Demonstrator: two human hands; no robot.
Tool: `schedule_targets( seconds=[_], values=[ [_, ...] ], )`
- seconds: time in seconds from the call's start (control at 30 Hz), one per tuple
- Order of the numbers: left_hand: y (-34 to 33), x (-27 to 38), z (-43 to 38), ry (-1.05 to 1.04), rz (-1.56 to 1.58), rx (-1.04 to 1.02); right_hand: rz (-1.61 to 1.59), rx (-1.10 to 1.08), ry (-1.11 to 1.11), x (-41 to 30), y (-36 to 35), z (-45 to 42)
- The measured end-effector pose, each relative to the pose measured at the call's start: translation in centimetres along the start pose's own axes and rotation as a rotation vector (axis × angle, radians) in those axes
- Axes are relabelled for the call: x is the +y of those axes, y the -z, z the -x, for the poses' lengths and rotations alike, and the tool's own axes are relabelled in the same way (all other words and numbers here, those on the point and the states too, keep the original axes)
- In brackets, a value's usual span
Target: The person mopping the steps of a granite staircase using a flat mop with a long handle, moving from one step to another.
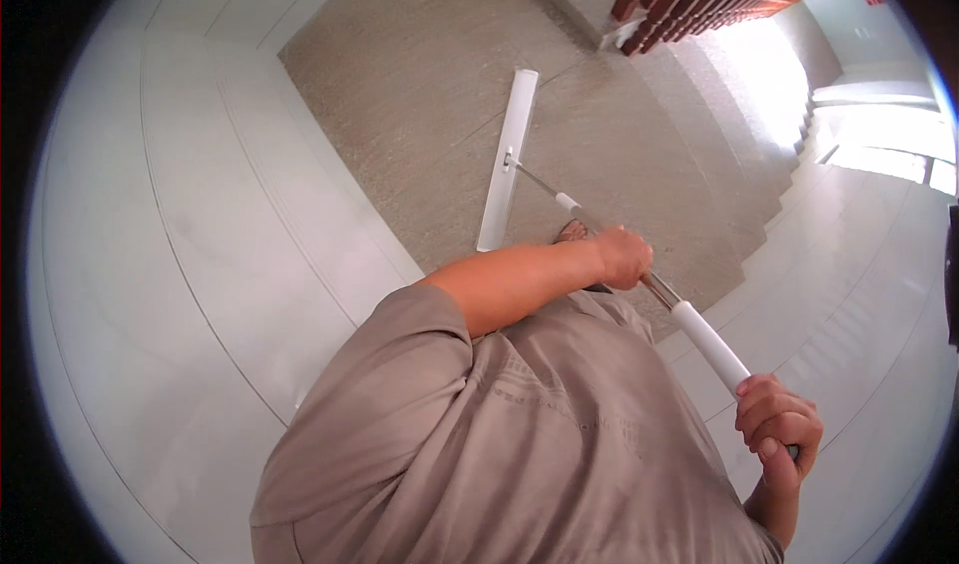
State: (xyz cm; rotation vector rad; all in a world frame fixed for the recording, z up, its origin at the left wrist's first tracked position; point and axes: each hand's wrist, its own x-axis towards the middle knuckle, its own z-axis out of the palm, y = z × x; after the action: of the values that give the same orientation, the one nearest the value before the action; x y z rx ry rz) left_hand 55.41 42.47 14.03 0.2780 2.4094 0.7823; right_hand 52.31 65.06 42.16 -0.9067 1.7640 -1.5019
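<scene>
A flat mop with a long white head [509, 159] rests on the brown-grey floor [419, 114]. Its metal pole [663, 290] slants from the head's middle towards the lower right and ends in a white handle grip [712, 350]. My left hand [625, 257] reaches across my body, closed around the pole below that grip. Higher up, my right hand [779, 425] is wrapped around the end of the white handle. Part of a foot [573, 230] shows behind the pole, close to my left forearm. My brown-grey shirt fills the lower middle.
Pale panelled wall [225, 189] borders the floor on the left, with another pale wall [839, 287] at the right. Curved-looking steps [697, 114] run along the upper right beside a red-brown wooden balustrade [693, 9]. Bright window light [884, 144] falls at the far right.
</scene>
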Motion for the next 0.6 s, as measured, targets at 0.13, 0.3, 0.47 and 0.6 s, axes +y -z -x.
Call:
schedule_targets(
  seconds=[0.13,0.3,0.47,0.6],
  values=[
    [11.3,1.5,15.2,-0.061,0.025,-0.060,0.017,0.093,-0.078,-16.8,-9.3,-4.2],
    [10.4,0.9,15.6,-0.084,0.023,0.075,0.059,0.098,0.040,-17.2,-13.2,-3.8],
    [9.9,-6.2,20.0,0.041,0.027,0.210,-0.101,-0.110,0.297,-12.9,-15.9,-9.7],
    [8.3,-12.9,22.2,0.157,0.002,0.247,-0.171,-0.145,0.296,-8.8,-17.9,-12.6]
  ],
)
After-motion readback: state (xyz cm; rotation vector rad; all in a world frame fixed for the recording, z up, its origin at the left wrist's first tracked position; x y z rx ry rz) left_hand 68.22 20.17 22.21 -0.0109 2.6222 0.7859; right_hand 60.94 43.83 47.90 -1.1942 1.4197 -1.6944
